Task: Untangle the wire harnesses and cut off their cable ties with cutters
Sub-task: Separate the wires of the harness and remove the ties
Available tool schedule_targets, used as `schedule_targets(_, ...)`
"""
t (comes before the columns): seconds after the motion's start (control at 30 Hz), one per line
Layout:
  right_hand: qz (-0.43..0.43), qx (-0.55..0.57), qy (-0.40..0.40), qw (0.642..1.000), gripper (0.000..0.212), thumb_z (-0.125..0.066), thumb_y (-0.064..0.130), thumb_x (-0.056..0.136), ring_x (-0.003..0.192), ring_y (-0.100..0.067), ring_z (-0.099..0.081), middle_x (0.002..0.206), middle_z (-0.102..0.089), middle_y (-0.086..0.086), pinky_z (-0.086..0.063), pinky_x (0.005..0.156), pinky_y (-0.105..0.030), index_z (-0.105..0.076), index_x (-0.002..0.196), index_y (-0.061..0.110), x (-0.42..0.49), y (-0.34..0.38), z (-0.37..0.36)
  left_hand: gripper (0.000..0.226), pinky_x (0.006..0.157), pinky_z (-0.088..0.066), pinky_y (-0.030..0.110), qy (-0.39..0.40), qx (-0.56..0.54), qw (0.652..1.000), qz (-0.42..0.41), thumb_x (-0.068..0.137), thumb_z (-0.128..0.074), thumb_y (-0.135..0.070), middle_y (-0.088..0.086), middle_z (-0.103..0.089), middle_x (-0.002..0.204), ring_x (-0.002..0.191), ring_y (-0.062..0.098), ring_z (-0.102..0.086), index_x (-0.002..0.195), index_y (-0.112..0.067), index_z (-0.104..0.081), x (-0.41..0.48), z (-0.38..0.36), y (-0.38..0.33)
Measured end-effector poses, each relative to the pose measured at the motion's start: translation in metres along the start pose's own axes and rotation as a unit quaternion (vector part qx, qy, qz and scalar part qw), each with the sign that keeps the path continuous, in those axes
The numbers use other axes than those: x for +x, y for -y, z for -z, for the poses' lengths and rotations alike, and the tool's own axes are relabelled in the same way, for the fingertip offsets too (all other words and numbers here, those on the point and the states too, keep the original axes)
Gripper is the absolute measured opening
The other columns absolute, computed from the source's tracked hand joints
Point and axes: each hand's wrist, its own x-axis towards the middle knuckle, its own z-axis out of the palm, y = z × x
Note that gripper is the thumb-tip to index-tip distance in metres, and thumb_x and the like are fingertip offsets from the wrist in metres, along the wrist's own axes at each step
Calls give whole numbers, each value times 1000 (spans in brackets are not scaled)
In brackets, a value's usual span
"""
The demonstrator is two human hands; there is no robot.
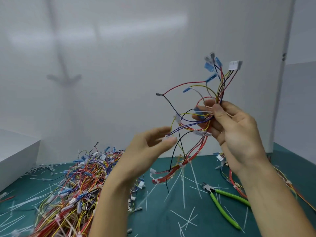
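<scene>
Open passage: the green mat (159, 223) between the harness pile (77, 189) at left and the cutters (225, 200) at right, strewn only with flat cut ties (183, 190). Obstacles: the held harness (189, 160) hanging to the mat at centre, a white box (17, 156) far left, white wall panels (119, 65) behind.
</scene>
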Motion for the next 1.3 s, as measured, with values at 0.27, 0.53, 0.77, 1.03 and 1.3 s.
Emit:
schedule_targets(0.27, -51, 28, 60, 997, 26, -56, 27, 89, 91, -26, -75, 99, -77, -11, -59, 69, -26, -70, 107, 14, -3, -11, -7, 26, 78, -59, 29, 1, -56, 996, -65, 71, -81, -34, -6, -78, 90, 84, 8, -72, 95, -25, -75, -1, -29, -12)
schedule_targets(0.53, -80, -104, 68, 989, 39, -49, 47, 97, 96, -17, -74, 104, -77, 1, -62, 79, -32, -70, 116, 20, -3, -9, -2, 9, 63, -57, 24, -140, -164, 975, -49, 74, -83, -14, 5, -77, 76, 73, 18, -75, 78, -19, -77, 3, -36, -12)
schedule_targets(0.77, -136, -267, 288, 909, 20, -67, 32, 88, 94, -8, -72, 99, -77, 0, -53, 82, -19, -77, 105, 27, -9, 3, 6, 36, 58, -56, 21, -209, -313, 925, -53, 64, -80, -16, 7, -75, 76, 65, 15, -72, 96, -3, -72, 6, -32, -19)
schedule_targets(1.03, -109, -234, 201, 945, 13, -65, 4, 92, 73, -19, -74, 85, -78, -9, -61, 73, -31, -77, 92, 8, -10, -9, -7, 26, 78, -59, 28, -145, -312, 938, -40, 76, -74, -25, 15, -76, 96, 87, 22, -72, 94, -7, -75, 9, -28, -15)
schedule_targets(1.3, -74, -108, 43, 990, 19, -57, 1, 96, 71, -19, -75, 79, -77, -8, -60, 60, -26, -72, 87, 8, -4, -7, -4, 42, 95, -53, 26, 189, -5, 982, 2, 87, -60, -40, 3, -74, 113, 102, 20, -72, 119, -12, -66, -1, -5, 10)
